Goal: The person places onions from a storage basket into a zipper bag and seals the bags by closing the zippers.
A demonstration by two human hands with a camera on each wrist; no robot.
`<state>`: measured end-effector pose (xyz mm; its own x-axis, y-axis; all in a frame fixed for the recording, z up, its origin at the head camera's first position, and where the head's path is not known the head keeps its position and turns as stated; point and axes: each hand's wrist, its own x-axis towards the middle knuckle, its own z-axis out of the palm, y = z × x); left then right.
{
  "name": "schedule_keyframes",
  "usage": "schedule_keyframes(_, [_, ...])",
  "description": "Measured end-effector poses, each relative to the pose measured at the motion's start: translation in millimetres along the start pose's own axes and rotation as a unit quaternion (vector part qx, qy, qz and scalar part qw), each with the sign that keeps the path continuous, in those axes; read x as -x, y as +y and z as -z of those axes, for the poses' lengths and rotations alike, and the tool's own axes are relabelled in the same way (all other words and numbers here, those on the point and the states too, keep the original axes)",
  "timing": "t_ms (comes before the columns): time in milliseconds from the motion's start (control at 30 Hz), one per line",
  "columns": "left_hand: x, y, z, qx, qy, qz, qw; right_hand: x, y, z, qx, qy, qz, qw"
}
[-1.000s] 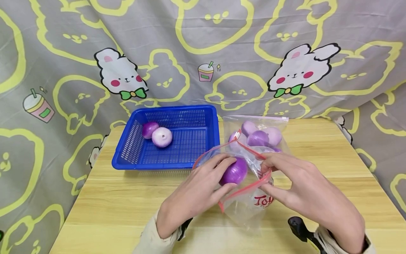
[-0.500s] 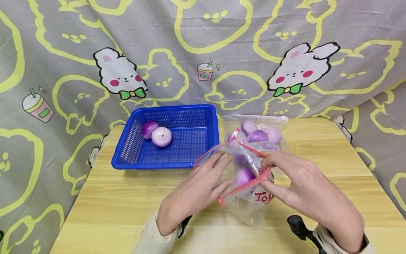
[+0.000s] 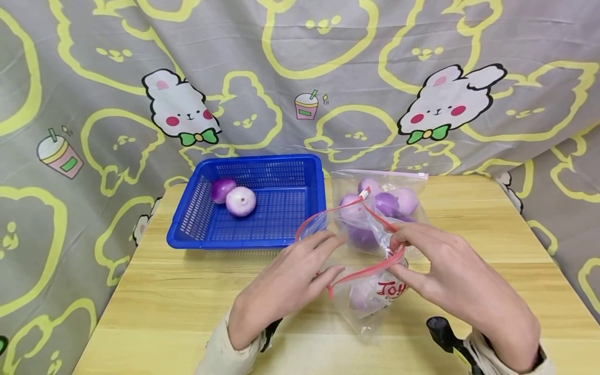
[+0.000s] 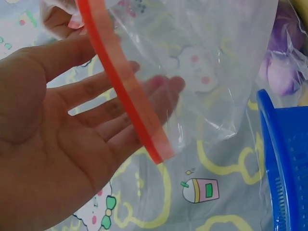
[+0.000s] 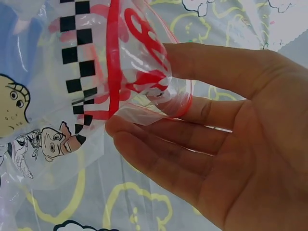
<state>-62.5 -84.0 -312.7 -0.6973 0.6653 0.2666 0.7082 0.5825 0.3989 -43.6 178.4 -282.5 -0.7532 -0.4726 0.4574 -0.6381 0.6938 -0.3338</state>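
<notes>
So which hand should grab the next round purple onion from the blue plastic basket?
Left hand, probably: it's nearer the basket and grips nothing; the right hand pinches the clear, red-edged plastic bag.

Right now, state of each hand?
Left hand: open, gripping nothing, touching the red-edged zip bag.
Right hand: closed, pinching the same bag near its mouth.

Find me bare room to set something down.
Free: table in front of the blue basket, left of the left hand; table between right hand and right edge; the basket's floor right of its onions. Crowded: the middle, around both hands, the red-edged bag and the onion bag.
</notes>
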Motion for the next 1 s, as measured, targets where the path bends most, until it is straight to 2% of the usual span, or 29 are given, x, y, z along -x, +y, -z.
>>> schedule_keyframes(167, [0.0, -3.8, 6.1, 0.010, 0.057, -0.026, 0.9980, 0, 1, -1, 0.011, -0.004, 0.000, 1.000])
schedule_keyframes(333, [0.8, -11.7, 12.3, 0.054, 0.130, -0.041, 0.9892, 0, 1, -2, 0.003, -0.017, -0.002, 1.000])
schedule_keyframes(433, [2.3, -16.5, 15.8, 0.068, 0.160, -0.030, 0.9843, 0, 3, -3, 0.000, -0.027, 0.005, 1.000])
schedule_keyframes(533, [3.7, -20.5, 18.5, 0.062, 0.170, -0.001, 0.9835, 1, 5, -3, 0.002, -0.029, 0.020, 0.999])
schedule_keyframes(667, [3.5, -23.9, 19.8, 0.026, 0.133, 0.059, 0.9890, 0, 8, -4, 0.002, -0.023, 0.036, 0.999])
schedule_keyframes(733, [3.5, -25.2, 18.4, -0.001, 0.096, 0.094, 0.9909, -1, 9, -5, -0.002, -0.021, 0.039, 0.999])
schedule_keyframes(800, [3.2, -27.0, 15.7, -0.004, 0.052, 0.129, 0.9903, -2, 9, -6, -0.005, -0.018, 0.042, 0.999])
schedule_keyframes(900, [2.3, -29.9, 9.8, 0.024, 0.003, 0.167, 0.9856, -3, 10, -7, -0.010, -0.010, 0.046, 0.999])
schedule_keyframes(1000, [0.1, -31.7, 4.2, 0.089, -0.016, 0.174, 0.9806, -5, 11, -9, -0.010, -0.001, 0.049, 0.999])
